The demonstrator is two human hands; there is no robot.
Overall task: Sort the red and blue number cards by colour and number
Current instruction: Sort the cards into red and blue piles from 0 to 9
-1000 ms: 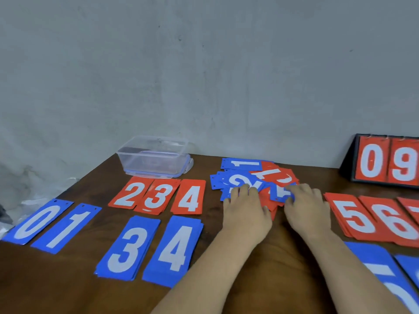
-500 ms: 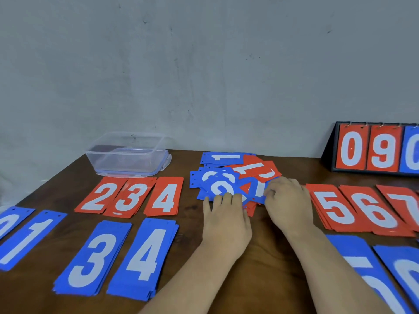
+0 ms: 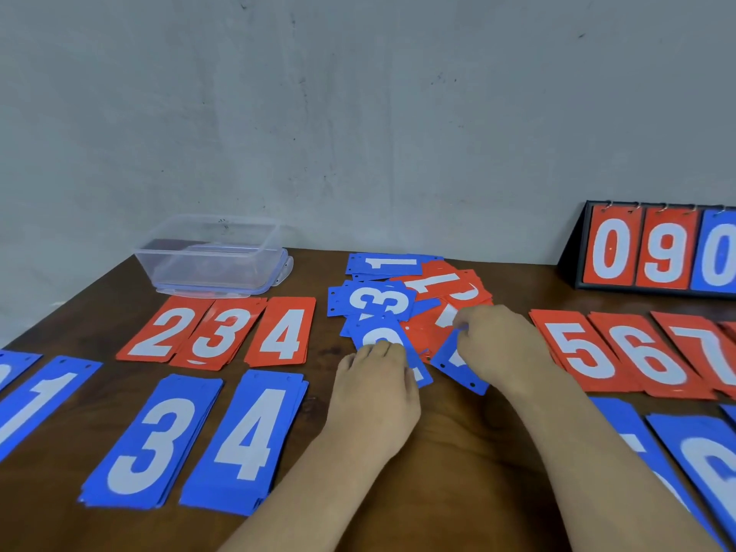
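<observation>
An unsorted heap of red and blue number cards [image 3: 434, 284] lies at the table's middle back. My left hand [image 3: 374, 396] rests with its fingertips on a blue card [image 3: 380, 332] at the heap's near edge. My right hand [image 3: 498, 348] pinches another blue card [image 3: 454, 366], tilted, at the heap's right side; its number is hidden. Sorted piles lie around: red 2 [image 3: 155, 332], red 3 [image 3: 217, 336], red 4 [image 3: 282, 332], blue 1 [image 3: 40, 396], blue 3 [image 3: 151, 440], blue 4 [image 3: 251, 436], red 5 [image 3: 573, 352], red 6 [image 3: 641, 356], red 7 [image 3: 709, 352].
A clear plastic container [image 3: 211, 253] stands at the back left by the wall. A flip scoreboard stand [image 3: 653, 249] showing 0, 9, 0 stands at the back right. More blue piles [image 3: 709, 460] lie at the near right. The brown table [image 3: 458, 472] ends at the grey wall.
My right hand has taken a blue card from the heap and drawn it toward me. My left hand has slid a blue card nearer. The view has shifted right.
</observation>
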